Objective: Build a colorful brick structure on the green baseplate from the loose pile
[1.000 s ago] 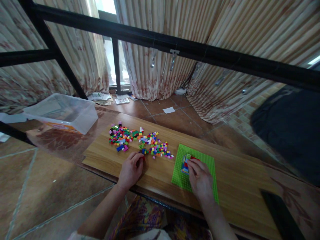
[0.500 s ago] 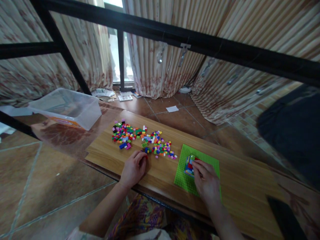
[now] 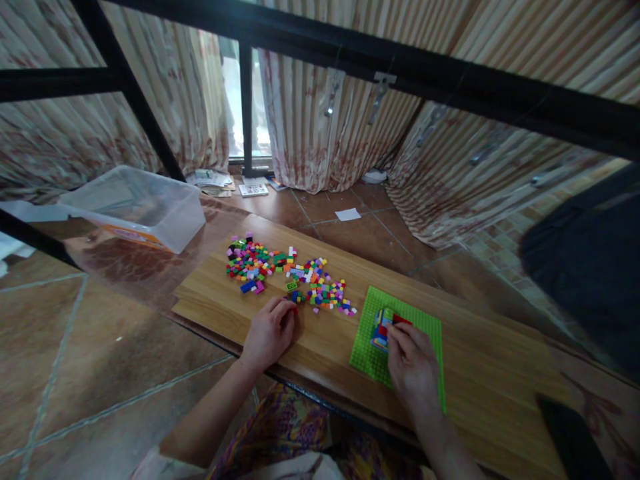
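Observation:
My right hand [image 3: 413, 360] is over the green studded baseplate [image 3: 361, 353], its fingers pinched at the top of a small build of toy bricks [image 3: 380, 339]. Blue, yellow and red bricks show in that build; the fingers cover its right side. A red piece [image 3: 401, 319] appears just beyond the fingertips. On the wooden board, my left hand [image 3: 270, 333] rests with thumb and fingers drawn together beside the loose bricks [image 3: 327, 293]. A bit of red shows at its fingertips, too small to tell whether it is held. A lime-green brick [image 3: 291, 286] lies just beyond.
A clear plastic bin [image 3: 180, 217] stands at the board's far left. The wooden board [image 3: 480, 373] extends right to a dark flat object [image 3: 567, 433]. A black metal rail [image 3: 320, 43] crosses above, with curtains [image 3: 345, 140] behind it. Papers lie on the tiled floor.
The camera view has shifted slightly. My right fingers have moved a little on the brick build, and more of the red piece shows. My left hand stays in place.

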{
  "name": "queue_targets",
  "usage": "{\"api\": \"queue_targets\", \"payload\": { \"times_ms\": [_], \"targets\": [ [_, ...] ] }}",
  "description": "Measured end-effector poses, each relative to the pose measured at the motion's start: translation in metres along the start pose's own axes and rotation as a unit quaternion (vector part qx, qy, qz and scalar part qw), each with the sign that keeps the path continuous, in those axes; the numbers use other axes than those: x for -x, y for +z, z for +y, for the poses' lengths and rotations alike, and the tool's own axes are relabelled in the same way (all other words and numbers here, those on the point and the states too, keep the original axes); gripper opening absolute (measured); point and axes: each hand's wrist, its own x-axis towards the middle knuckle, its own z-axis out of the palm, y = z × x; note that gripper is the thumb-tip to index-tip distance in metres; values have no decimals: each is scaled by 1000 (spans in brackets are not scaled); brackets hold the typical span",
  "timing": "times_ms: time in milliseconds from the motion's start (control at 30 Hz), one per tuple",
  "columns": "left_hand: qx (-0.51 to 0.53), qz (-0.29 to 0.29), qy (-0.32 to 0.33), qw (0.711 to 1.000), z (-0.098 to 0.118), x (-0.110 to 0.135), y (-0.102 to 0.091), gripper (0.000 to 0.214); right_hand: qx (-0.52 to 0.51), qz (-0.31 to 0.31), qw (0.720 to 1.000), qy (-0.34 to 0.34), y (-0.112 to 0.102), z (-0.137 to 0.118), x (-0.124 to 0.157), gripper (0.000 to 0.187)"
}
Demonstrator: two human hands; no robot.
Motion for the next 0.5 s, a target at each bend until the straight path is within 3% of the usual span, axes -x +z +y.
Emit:
{"api": "queue_targets", "payload": {
  "times_ms": [233,367,500],
  "targets": [
    [-4,4,2,1000,0,-1,0,14,-14,1,1000,25,-4,-4,-1,26],
    [-1,4,5,1000,0,-1,0,16,-40,31,998,40,-2,-27,-5,24],
    [-3,5,5,1000,1,-1,-1,16,-75,-13,997,14,12,-59,-10,23]
  ]
}}
